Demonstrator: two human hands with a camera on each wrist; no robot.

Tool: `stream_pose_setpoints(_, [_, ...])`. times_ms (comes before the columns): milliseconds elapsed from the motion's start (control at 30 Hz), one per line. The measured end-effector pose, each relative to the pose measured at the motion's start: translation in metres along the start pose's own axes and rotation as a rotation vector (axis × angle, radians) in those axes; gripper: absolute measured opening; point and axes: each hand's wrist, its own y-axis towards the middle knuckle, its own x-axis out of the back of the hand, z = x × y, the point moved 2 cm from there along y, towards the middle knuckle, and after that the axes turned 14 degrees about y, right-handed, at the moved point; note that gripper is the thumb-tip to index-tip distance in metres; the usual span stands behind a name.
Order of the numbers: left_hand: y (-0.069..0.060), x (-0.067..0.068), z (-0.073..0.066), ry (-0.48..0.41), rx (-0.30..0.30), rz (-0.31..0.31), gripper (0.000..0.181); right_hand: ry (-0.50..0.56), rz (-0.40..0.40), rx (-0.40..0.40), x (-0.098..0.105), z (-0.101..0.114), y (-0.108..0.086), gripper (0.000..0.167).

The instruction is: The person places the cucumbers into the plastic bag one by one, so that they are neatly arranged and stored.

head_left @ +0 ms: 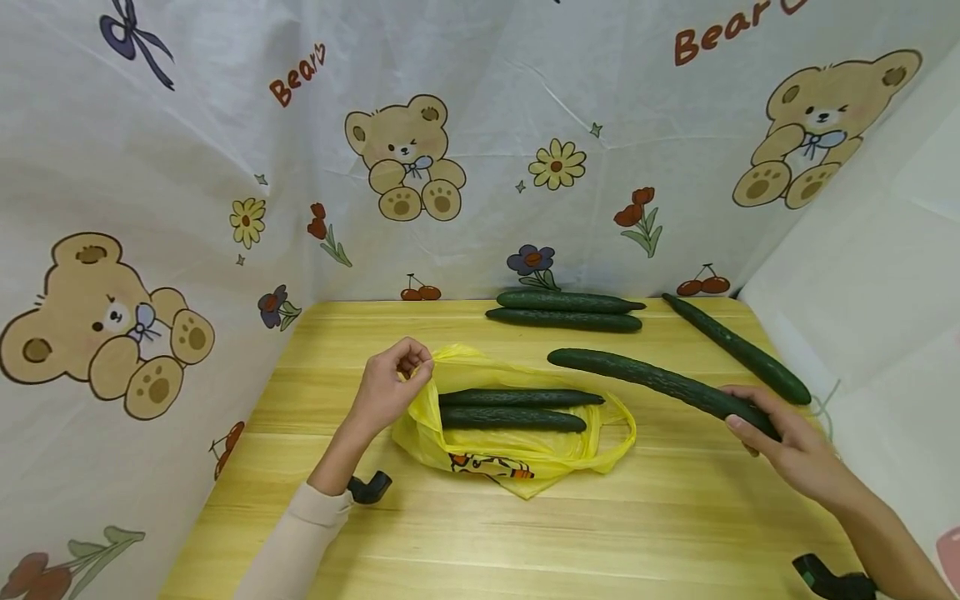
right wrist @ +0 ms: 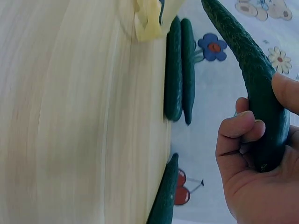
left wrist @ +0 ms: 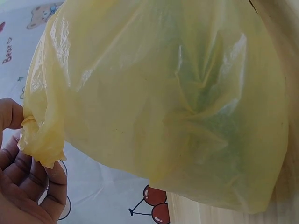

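A yellow plastic bag (head_left: 525, 479) lies on the table with its mouth open, and two cucumbers (head_left: 517, 419) rest inside it. My left hand (head_left: 392, 385) pinches the bag's left edge and holds it up; the left wrist view shows the gathered plastic (left wrist: 44, 140) between thumb and fingers. In my right hand (head_left: 798, 454) is another cucumber (head_left: 660, 379), gripped near its right end. Its far end points left and hangs above the table, just right of the bag. The right wrist view shows fingers and thumb wrapped round this cucumber (right wrist: 261, 93).
Two cucumbers (head_left: 566, 320) lie side by side at the table's back edge. One more cucumber (head_left: 738, 348) lies slanted at the back right, near the white side wall. A bear-print cloth (head_left: 480, 233) hangs behind the wooden table (head_left: 600, 533).
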Motion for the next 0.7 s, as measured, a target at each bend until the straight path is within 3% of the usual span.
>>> stream_pose_setpoints(233, [-0.001, -0.002, 0.0, -0.017, 0.007, 0.003, 0.007, 0.032, 0.043, -0.038, -0.019, 0.01, 0.006, 0.041])
stream_pose_setpoints(500, [-0.001, -0.002, 0.001, -0.015, 0.006, -0.001, 0.007, 0.116, 0.144, -0.059, -0.043, 0.007, 0.014, 0.04])
stream_pose_setpoints(700, [0.001, -0.004, -0.002, -0.021, -0.004, 0.002, 0.005, 0.095, 0.181, -0.106, -0.064, 0.004, 0.023, 0.039])
